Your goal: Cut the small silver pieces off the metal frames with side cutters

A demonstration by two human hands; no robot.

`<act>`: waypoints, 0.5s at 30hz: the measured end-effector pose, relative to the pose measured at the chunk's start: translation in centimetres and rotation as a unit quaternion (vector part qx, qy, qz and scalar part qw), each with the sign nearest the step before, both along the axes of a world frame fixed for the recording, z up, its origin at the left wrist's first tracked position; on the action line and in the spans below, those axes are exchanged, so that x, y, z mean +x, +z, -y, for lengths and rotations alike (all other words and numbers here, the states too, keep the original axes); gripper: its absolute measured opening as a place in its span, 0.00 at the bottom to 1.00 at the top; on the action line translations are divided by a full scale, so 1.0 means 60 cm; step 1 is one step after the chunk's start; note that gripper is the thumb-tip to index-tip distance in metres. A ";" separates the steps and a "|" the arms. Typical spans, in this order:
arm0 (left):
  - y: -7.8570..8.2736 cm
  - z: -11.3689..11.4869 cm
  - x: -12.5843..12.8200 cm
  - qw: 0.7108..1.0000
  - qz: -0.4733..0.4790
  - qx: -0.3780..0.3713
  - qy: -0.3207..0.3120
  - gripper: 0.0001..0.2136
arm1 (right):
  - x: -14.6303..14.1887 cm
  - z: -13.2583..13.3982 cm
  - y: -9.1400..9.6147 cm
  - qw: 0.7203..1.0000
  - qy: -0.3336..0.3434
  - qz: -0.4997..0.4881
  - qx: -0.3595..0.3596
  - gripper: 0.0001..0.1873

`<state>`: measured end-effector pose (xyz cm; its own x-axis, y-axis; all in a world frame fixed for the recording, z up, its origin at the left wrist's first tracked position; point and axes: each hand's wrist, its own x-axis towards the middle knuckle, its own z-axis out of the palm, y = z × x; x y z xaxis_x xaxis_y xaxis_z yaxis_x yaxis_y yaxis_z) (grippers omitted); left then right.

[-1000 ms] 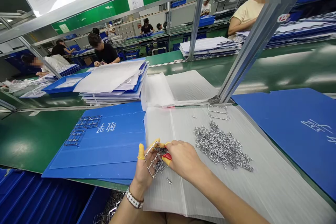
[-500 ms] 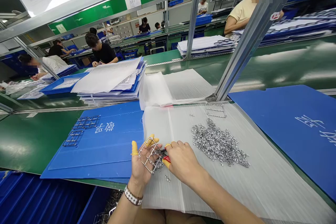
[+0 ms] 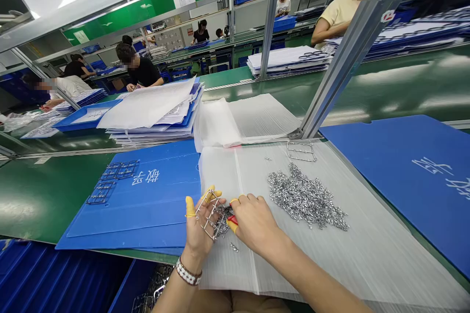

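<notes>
My left hand [image 3: 195, 234], palm up with yellow finger covers, holds a small silver wire frame [image 3: 204, 202] with crossbars. My right hand [image 3: 257, 222] is closed on red-handled pliers [image 3: 232, 219], whose dark tips reach the frame's right side. What sits in the tips is too small to make out. Beneath the frame lies a little heap of twisted metal pieces [image 3: 222, 228], with a loose metal piece [image 3: 234, 248] nearer me. A larger pile of these metal pieces [image 3: 306, 198] spreads to the right on white foam sheeting [image 3: 293, 264].
Another wire frame [image 3: 301, 151] lies at the back of the foam. Several dark-looking frames [image 3: 119, 170] rest on the blue board [image 3: 165, 205] at left. Behind stand stacked sheets [image 3: 147, 107] and a metal post [image 3: 330, 78]. A blue crate [image 3: 55, 279] is below left. Co-workers sit beyond.
The wire frame has tilted slightly in my left hand. Both hands stay in nearly the same place, and the view has shifted a little.
</notes>
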<state>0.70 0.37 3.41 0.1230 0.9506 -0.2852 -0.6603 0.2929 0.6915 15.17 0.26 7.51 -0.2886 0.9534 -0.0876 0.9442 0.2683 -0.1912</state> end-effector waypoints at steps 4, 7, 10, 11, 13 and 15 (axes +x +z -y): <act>0.000 -0.001 -0.001 1.000 0.001 0.000 0.003 0.30 | -0.001 -0.001 -0.006 1.000 0.002 0.001 0.004 0.09; 0.000 -0.001 0.000 1.000 -0.003 0.000 0.006 0.30 | -0.001 -0.002 -0.007 1.000 0.010 0.004 0.007 0.09; 0.001 0.000 0.002 1.000 -0.006 0.002 0.008 0.29 | -0.003 -0.002 -0.007 1.000 0.012 0.006 0.010 0.09; 0.001 0.000 0.003 1.000 -0.007 0.000 0.009 0.29 | -0.003 -0.002 -0.008 1.000 0.011 0.009 0.010 0.10; 0.000 0.001 0.004 1.000 -0.009 -0.005 0.011 0.29 | -0.005 -0.002 -0.011 1.000 0.010 0.017 0.014 0.10; 0.000 0.001 0.005 1.000 -0.012 -0.007 0.016 0.28 | -0.008 -0.003 -0.015 0.999 0.013 0.023 0.021 0.10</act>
